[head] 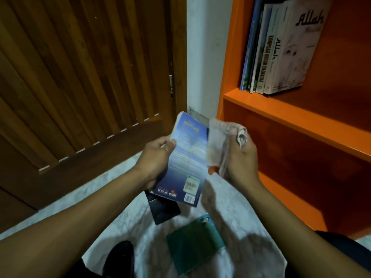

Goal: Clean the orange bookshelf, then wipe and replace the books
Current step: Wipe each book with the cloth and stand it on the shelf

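Held up between both hands, in front of the body and just left of the orange bookshelf [297,115]: a blue book [185,157], back cover up, long axis running from the barcode end near the body up and slightly left toward the wooden door [80,77]. Gripped along its left long edge by the left hand [155,159] — thumb curled over the cover, fingers hidden under it. Pressed on the right long edge: a pale cloth [220,145], bunched in the right hand [241,159], fingers curled tight round the wad, some cloth hanging over the cover. So, cloth touching book, both hands closed on their own thing, none free. For the coming wipe, right hand nearer to the shelf, left hand nearer to the door; probably a stroke along the long axis of the cover, toward the barcode end or away from it. Then, likely, a turn to the right for putting back — free space visible on the shelf board beside the standing books [277,51], which lean up and right of the hands. Still lying on the marble floor [120,187], below the held book: a dark book [164,211] and a green book [195,243], apparently not yet wiped, well apart from the shelf. Blurred right hand and cloth, so exact contact area hard to tell.
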The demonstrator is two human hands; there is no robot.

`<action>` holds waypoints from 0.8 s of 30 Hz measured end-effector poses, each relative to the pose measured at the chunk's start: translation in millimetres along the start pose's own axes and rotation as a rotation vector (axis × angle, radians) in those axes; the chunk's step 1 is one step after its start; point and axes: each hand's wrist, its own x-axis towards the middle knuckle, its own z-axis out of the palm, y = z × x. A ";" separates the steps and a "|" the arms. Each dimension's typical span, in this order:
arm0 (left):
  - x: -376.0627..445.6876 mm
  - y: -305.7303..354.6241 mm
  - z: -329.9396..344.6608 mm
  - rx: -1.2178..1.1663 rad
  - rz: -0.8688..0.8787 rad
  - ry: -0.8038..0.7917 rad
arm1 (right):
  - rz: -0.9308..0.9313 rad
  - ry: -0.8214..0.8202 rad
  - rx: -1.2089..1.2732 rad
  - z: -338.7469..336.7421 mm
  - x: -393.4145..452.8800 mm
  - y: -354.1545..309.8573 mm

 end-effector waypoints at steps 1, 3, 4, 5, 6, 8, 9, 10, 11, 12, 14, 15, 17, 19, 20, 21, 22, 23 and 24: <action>-4.7 -1.6 6.1 0.025 0.006 -0.050 | -0.027 0.012 -0.078 -0.5 6.0 3.9; -11.4 -4.4 18.9 0.070 0.020 -0.120 | -0.093 -0.042 -0.364 2.0 11.5 14.6; -14.4 -4.2 24.8 0.086 0.021 -0.142 | -0.114 -0.084 -0.487 5.3 10.7 18.4; -16.9 -3.7 29.6 0.097 0.018 -0.155 | -0.143 -0.131 -0.559 9.9 7.7 20.6; -18.1 -3.8 33.7 0.086 0.020 -0.156 | -0.168 -0.183 -0.595 14.7 3.5 21.5; -15.5 -5.0 38.0 0.008 0.014 -0.107 | -0.200 -0.275 -0.614 23.5 -8.9 24.7; -12.2 -5.2 37.6 -0.045 0.000 -0.065 | -0.209 -0.327 -0.607 27.1 -15.2 26.1; -9.4 -3.7 36.1 -0.104 -0.020 -0.021 | -0.211 -0.384 -0.590 29.4 -20.2 28.2; -5.6 -2.2 33.7 -0.167 -0.054 0.016 | -0.218 -0.446 -0.576 31.9 -25.3 29.3; -1.5 0.2 30.3 -0.233 -0.088 0.060 | -0.232 -0.509 -0.564 34.2 -30.9 30.0; 7.4 5.8 19.6 -0.371 -0.152 0.152 | -0.273 -0.618 -0.540 38.5 -44.2 31.7; 10.8 8.8 14.1 -0.422 -0.177 0.191 | -0.308 -0.657 -0.520 40.5 -51.1 33.7; 15.3 13.3 3.9 -0.480 -0.180 0.246 | -0.372 -0.710 -0.457 43.5 -60.8 37.2; 20.1 16.6 -7.6 -0.503 -0.168 0.310 | -0.383 -0.749 -0.415 43.3 -62.8 40.8; 22.6 18.9 -13.2 -0.505 -0.162 0.345 | -0.405 -0.769 -0.422 41.4 -61.5 42.7; 25.3 20.9 -19.2 -0.509 -0.152 0.368 | -0.435 -0.786 -0.431 39.6 -61.0 43.9; 26.6 23.4 -24.2 -0.513 -0.146 0.387 | -0.437 -0.796 -0.426 37.5 -60.6 45.5; 27.8 24.7 -28.9 -0.519 -0.143 0.403 | -0.399 -0.790 -0.398 34.4 -60.6 46.0; 26.9 26.9 -31.5 -0.520 -0.139 0.419 | -0.304 -0.765 -0.344 32.3 -61.0 45.9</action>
